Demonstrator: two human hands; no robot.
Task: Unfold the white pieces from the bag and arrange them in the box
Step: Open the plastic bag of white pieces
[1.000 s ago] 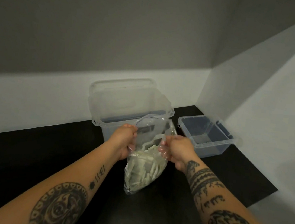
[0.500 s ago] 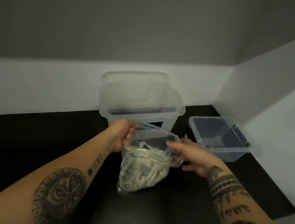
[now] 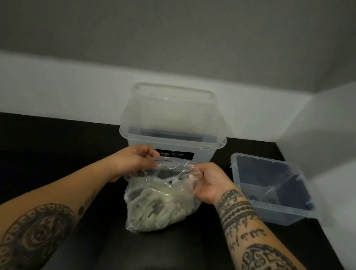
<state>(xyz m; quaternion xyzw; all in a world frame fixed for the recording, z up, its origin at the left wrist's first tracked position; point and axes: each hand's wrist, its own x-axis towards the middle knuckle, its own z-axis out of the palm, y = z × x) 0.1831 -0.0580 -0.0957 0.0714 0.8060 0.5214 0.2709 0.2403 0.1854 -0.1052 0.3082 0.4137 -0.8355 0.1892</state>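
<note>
White pieces (image 3: 159, 212) heaped in lower half of clear zip bag (image 3: 169, 175): pale, elongated, jumbled together, all inside the plastic. Bag upright on black tabletop (image 3: 37, 152) at mid-frame, bottom corner resting on the surface at 6 o'clock, mouth uppermost at 12 o'clock. Upper plastic slack and crumpled, thin blue seal line showing along the top edge. Mouth sealed or parted: cannot tell through the creases.

Left hand (image 3: 134, 163) at 10 o'clock of the bag, fingers curled, thumb and fingertips pinching the left end of the top edge, right by the blue line. Right hand (image 3: 208, 185) at 2 o'clock of the bag, fingers curled round the right end of the top edge, plastic bunched inside the grip. Tattooed forearms (image 3: 34, 236) reaching in from 7 and 5 o'clock of the frame.

Tall clear box (image 3: 171, 142) just behind the bag at 12 o'clock, open at the top, standing against the back wall. Dark label (image 3: 176, 154) on its near side, left end hidden behind the left hand's fingers, lettering too blurred to read in full.

Small bluish tub (image 3: 268, 212) at 3 o'clock of the bag, near the right hand but apart from it, also open. A few small dark spots on its floor, too blurred to name.

Grey wall over a white band (image 3: 44, 88) at 12 o'clock, turning a corner toward 3 o'clock.
</note>
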